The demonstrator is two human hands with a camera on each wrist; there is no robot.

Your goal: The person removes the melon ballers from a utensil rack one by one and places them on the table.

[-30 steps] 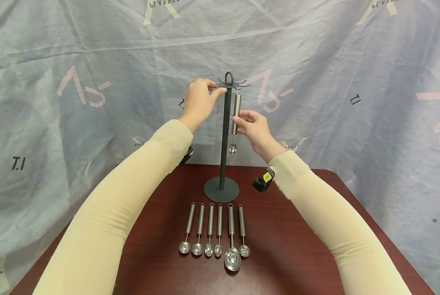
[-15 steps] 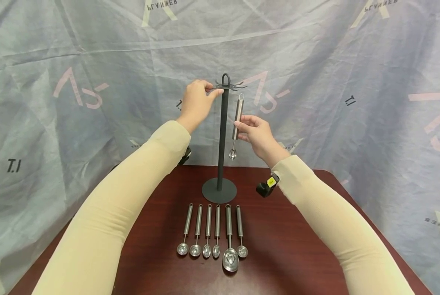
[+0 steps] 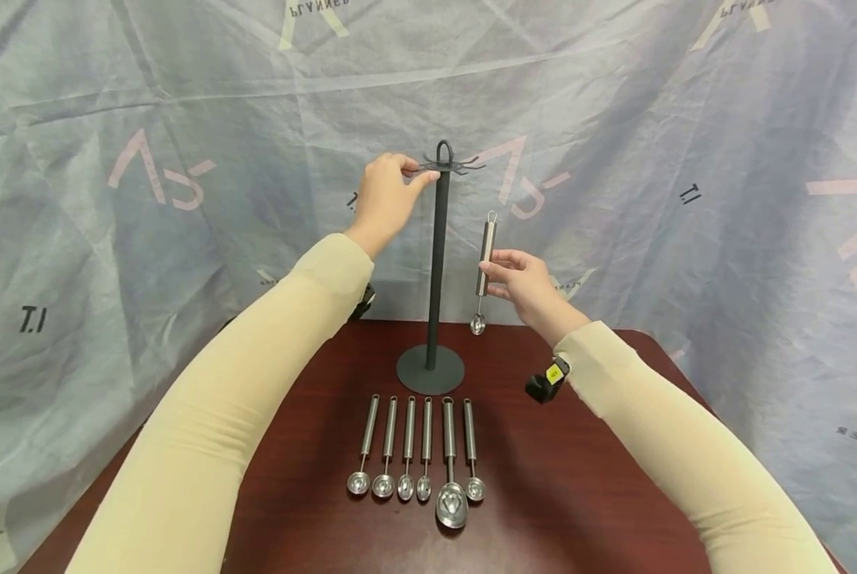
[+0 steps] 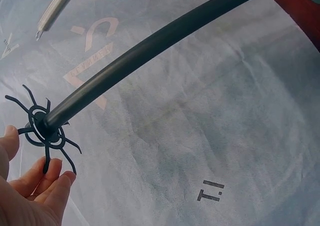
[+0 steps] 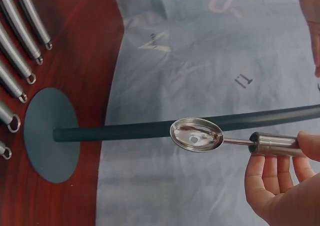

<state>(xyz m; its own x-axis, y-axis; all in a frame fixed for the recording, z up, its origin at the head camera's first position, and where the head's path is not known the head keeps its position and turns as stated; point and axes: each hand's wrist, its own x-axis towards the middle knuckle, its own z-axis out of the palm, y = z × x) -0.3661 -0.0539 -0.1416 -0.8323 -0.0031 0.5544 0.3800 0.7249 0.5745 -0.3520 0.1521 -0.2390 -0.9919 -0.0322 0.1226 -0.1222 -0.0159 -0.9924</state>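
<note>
In the head view my right hand (image 3: 524,287) pinches a steel melon baller (image 3: 486,259) by its handle, to the right of the stand's pole. The tool hangs upright, loop at the top and small bowl at the bottom. The right wrist view shows that bowl (image 5: 196,135) as oval, with a hole in it. My left hand (image 3: 387,195) holds the hooked top of a dark metal utensil stand (image 3: 437,263) between thumb and fingers. Its curved hooks (image 4: 67,143) spread out beside those fingertips in the left wrist view. No utensil hangs from the hooks.
Several steel scoops (image 3: 408,438) lie in a row on the dark red table (image 3: 543,478), handles toward the stand's round base (image 3: 430,371). One scoop (image 3: 451,506) has a larger bowl. A grey printed cloth (image 3: 615,159) hangs behind the table.
The melon baller was up by the stand's hooks; my right hand has drawn it away, down and to the right. My left hand keeps its hold on the stand's top.
</note>
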